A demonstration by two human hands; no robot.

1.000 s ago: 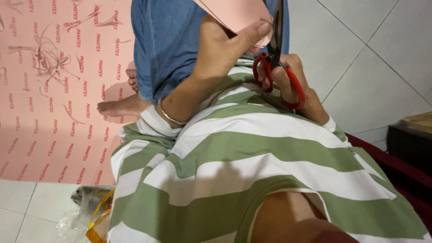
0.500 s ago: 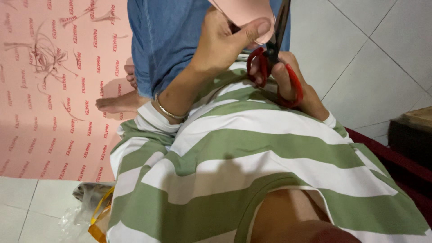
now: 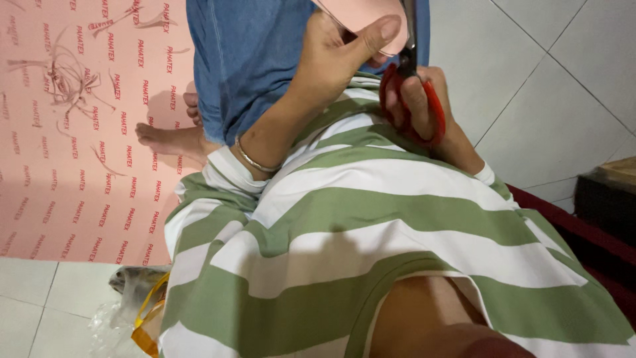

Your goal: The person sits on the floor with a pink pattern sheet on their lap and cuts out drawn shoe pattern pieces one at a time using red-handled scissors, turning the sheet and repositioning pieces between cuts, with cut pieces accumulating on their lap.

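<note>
left hand [image 3: 338,56]: clenched on the pink piece [image 3: 361,20], thumb lying across its lower edge, fingers hidden behind it; a thin metal bangle [image 3: 255,161] sits on the wrist.
right hand [image 3: 417,106]: grasping the scissors [image 3: 409,79], fingers and thumb threaded through the red loops.
scissors: at the top of the view, just right of the left thumb; long axis close to vertical, handles low toward the person, dark blades pointing up and away, running out of the top edge; whether the blades are apart or together cannot be told.
pink piece: at the top centre, held up above the lap, touching the blade on its right side; most of it is cut off by the edge of the view.
blue cloth [image 3: 252,59]: hangs over the knee, behind the left forearm.
striped garment [image 3: 371,212]: green and white, covers the lap in the foreground.
pink printed sheet [image 3: 73,132]: spread on the floor at left, with thin pink trimmings [image 3: 66,76] scattered on it; a bare foot [image 3: 169,139] rests on its edge.
tiled floor [image 3: 530,79]: pale, to the right.
</note>
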